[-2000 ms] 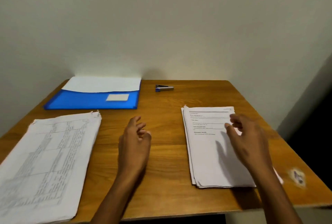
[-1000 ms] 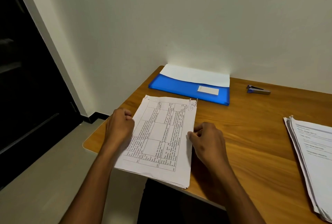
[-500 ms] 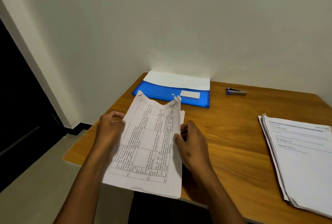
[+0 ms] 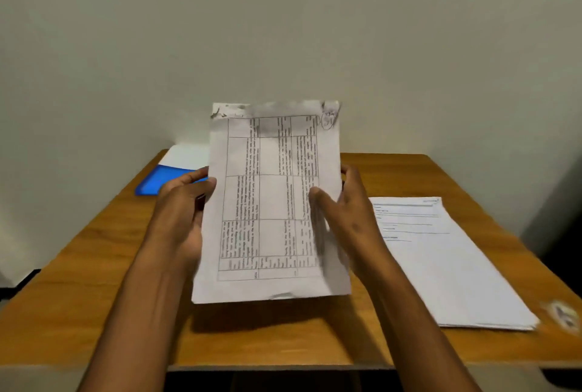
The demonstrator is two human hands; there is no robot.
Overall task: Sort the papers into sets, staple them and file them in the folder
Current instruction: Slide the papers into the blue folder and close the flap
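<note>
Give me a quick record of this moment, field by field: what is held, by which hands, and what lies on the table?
Held: set of table-printed papers, raised upright over the table
Left hand: grips the set's left edge
Right hand: grips the right edge, thumb on the front
Blue folder: far left of the table, partly hidden behind the papers
Second paper stack: lying flat on the right
Stapler: not visible

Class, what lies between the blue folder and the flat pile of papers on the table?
In the head view, the held table-printed sheets and both hands stand between them.
</note>
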